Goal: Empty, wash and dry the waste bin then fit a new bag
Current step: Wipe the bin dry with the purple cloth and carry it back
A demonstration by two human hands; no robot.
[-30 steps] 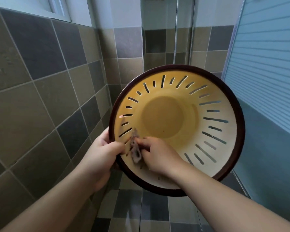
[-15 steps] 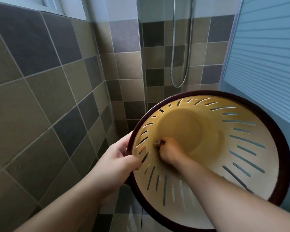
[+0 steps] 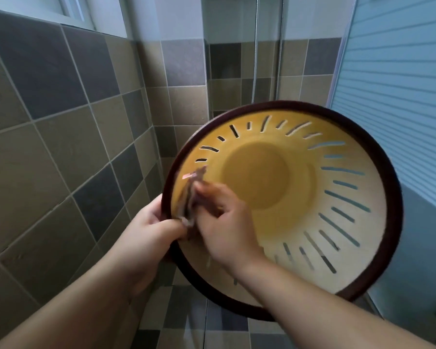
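Observation:
The waste bin [image 3: 358,263] is cream-yellow inside, has slits in its wall and a dark brown rim. It is held up tilted, with its mouth facing me. My left hand [image 3: 149,235] grips the rim at its lower left, thumb on the inside edge. My right hand [image 3: 224,222] is inside the bin and pinches a small dark cloth [image 3: 190,197], pressing it against the inner wall by the left rim. The cloth and fingers are blurred by motion.
A tiled wall [image 3: 61,147] stands close on the left. A shower hose [image 3: 256,46] hangs on the back wall. A pale blue ribbed panel [image 3: 400,84] closes off the right side. A tiled floor [image 3: 212,331] lies below the bin.
My right hand has drawn back with the cloth from deep in the bin to the inner wall by the left rim. The bin has tilted and shifted in view.

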